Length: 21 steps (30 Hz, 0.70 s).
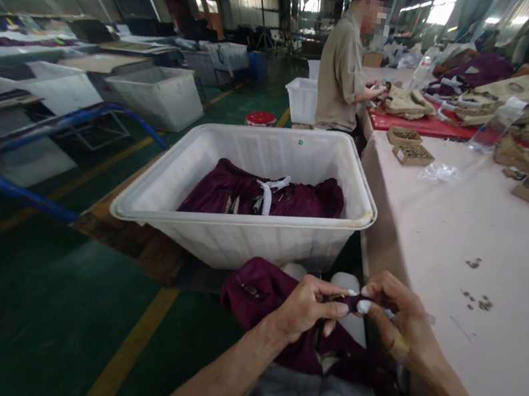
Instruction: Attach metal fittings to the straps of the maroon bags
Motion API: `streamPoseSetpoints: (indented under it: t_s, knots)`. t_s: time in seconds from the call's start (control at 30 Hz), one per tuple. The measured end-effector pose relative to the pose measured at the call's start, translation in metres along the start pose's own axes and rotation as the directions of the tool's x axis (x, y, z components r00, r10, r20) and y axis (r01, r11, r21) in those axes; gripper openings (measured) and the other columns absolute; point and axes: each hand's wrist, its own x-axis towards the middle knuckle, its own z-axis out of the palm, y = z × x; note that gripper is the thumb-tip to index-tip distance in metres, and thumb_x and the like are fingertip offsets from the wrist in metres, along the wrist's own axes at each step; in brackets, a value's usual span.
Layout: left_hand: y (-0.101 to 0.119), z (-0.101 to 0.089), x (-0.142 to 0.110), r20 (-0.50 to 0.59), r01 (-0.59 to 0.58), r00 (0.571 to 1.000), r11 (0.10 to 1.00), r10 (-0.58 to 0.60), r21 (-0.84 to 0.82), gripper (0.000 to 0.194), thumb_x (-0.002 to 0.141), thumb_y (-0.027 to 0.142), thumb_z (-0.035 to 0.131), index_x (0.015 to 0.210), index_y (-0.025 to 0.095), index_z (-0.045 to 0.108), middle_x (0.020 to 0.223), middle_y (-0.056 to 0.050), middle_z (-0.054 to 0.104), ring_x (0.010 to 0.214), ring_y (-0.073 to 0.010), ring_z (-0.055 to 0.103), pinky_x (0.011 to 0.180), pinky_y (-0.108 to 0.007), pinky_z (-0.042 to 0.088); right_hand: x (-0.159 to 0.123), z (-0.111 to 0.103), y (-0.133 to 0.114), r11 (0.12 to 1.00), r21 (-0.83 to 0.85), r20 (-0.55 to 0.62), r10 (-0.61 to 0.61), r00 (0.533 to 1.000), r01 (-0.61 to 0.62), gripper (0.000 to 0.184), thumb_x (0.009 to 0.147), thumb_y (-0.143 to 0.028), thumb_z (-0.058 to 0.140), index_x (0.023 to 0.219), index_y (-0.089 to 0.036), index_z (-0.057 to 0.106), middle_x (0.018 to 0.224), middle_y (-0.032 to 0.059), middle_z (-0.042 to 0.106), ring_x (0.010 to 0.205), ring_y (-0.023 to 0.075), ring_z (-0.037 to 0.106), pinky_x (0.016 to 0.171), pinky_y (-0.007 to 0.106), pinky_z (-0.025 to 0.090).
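Note:
A maroon fabric bag (259,288) lies across my lap, with a metal ring showing on its side. My left hand (310,307) pinches a dark maroon strap (353,303) belonging to it, close to a brass-coloured metal piece. White wrapping covers the tips of some fingers. From the other side my right hand (396,318) pinches the same strap between thumb and fingers, and a yellowish band wraps one of its fingers. The two hands almost meet. Whatever small part sits between the fingertips is too small to make out.
Ahead stands a white plastic tub (239,227) holding maroon pieces (231,185). On the table (441,234) to my right lie small metal parts (484,303) and boxes of fittings (412,154). A co-worker (341,69) stands beyond the tub. A blue cart handle (35,200) is at left.

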Motion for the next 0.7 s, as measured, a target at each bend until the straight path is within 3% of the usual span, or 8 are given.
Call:
streamPoseSetpoints:
  t_s: [0.13, 0.27, 0.47, 0.7]
  knots:
    - [0.003, -0.003, -0.003, 0.039, 0.016, 0.999, 1.000, -0.016, 0.000, 0.053, 0.080, 0.047, 0.082, 0.115, 0.008, 0.078, 0.092, -0.017, 0.079, 0.047, -0.0073, 0.049, 0.049, -0.024, 0.039, 0.000, -0.002, 0.006, 0.999, 0.021, 0.103, 0.044, 0.994, -0.046, 0.024, 0.099, -0.035, 0.061, 0.117, -0.020, 0.063, 0.108, 0.0067, 0.065, 0.075, 0.0153, 0.058, 0.068, 0.029, 0.047]
    - [0.007, -0.007, -0.004, 0.095, 0.024, 0.995, 0.998, -0.030, 0.061, 0.052, 0.084, 0.045, 0.077, 0.120, 0.007, 0.076, 0.099, -0.021, 0.079, 0.048, -0.0088, 0.051, 0.049, -0.024, 0.040, 0.001, -0.007, 0.000, 0.998, 0.039, 0.242, 0.031, 0.970, -0.041, 0.023, 0.100, -0.039, 0.059, 0.096, -0.018, 0.068, 0.087, 0.0042, 0.066, 0.080, 0.0186, 0.062, 0.071, 0.029, 0.047]
    - [0.004, -0.007, -0.006, 0.055, -0.050, 0.998, 0.959, 0.036, 0.278, 0.035, 0.090, 0.037, 0.069, 0.106, 0.008, 0.078, 0.088, -0.015, 0.078, 0.054, -0.0107, 0.057, 0.056, -0.023, 0.045, 0.004, -0.014, -0.006, 1.000, 0.003, 0.308, 0.000, 0.952, -0.001, 0.025, 0.101, -0.040, 0.055, 0.097, -0.018, 0.067, 0.093, 0.0074, 0.068, 0.084, 0.0216, 0.064, 0.073, 0.032, 0.048]
    - [0.012, -0.005, -0.012, -0.002, -0.073, 0.997, 0.926, 0.079, 0.371, 0.026, 0.092, 0.029, 0.064, 0.099, 0.008, 0.077, 0.076, -0.007, 0.071, 0.054, -0.0102, 0.053, 0.057, -0.023, 0.042, -0.005, 0.005, 0.009, 0.953, -0.242, 0.195, -0.136, 0.971, 0.182, 0.006, 0.097, -0.024, 0.054, 0.098, -0.021, 0.059, 0.085, 0.0043, 0.063, 0.072, 0.0178, 0.059, 0.064, 0.030, 0.045]
